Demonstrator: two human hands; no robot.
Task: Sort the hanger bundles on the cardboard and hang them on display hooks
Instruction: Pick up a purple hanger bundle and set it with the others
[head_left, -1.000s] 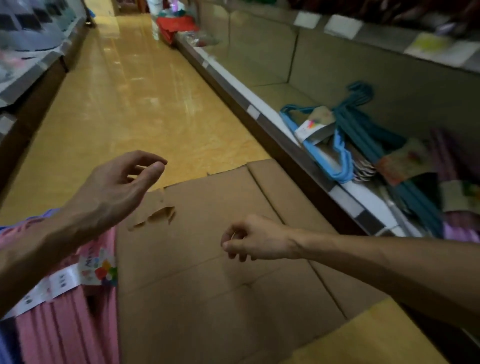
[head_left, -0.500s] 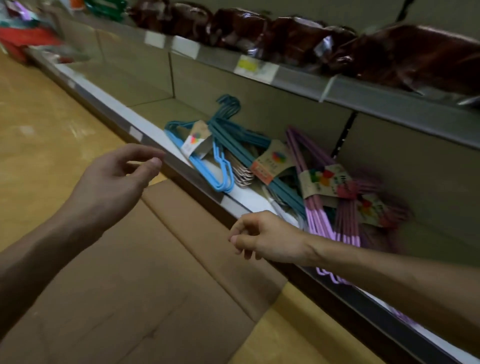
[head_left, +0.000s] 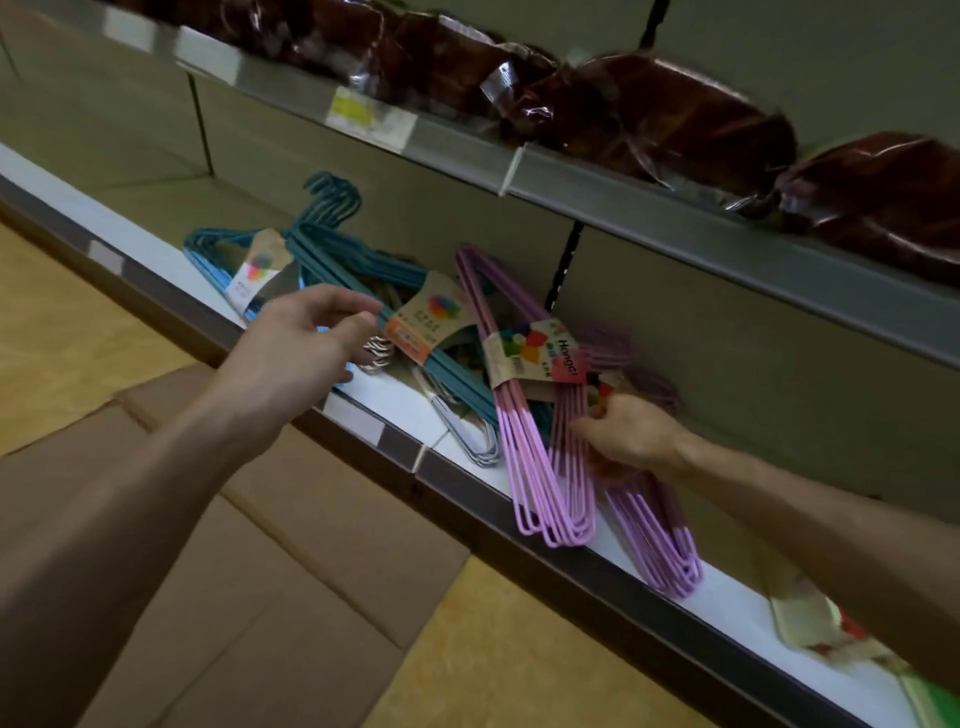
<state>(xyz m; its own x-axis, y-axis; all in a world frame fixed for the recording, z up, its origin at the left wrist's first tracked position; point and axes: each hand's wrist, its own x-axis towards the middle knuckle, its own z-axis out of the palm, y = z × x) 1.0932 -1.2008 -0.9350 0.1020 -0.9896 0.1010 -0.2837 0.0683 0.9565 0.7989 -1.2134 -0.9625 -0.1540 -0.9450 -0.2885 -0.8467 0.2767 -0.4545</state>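
Note:
Several banded hanger bundles lie on the low shelf. A teal bundle and a light blue bundle lie at the left. A pink bundle with a paper label lies in the middle, and a second pink bundle lies behind it to the right. My left hand hovers with fingers apart at the teal bundle's label, thumb near it. My right hand has its fingers closed around wires of the second pink bundle. The flat cardboard lies on the floor below.
An upper shelf with price tags carries dark brown wrapped packs. A white wire hanger bundle lies under the teal one. More packaged goods sit at the shelf's far right. The yellow floor shows beside the cardboard.
The view swung from the cardboard and aisle to the low shelf. Both hands reached forward; my right hand closed on the pink hangers and my left hand came up to the teal bundle.

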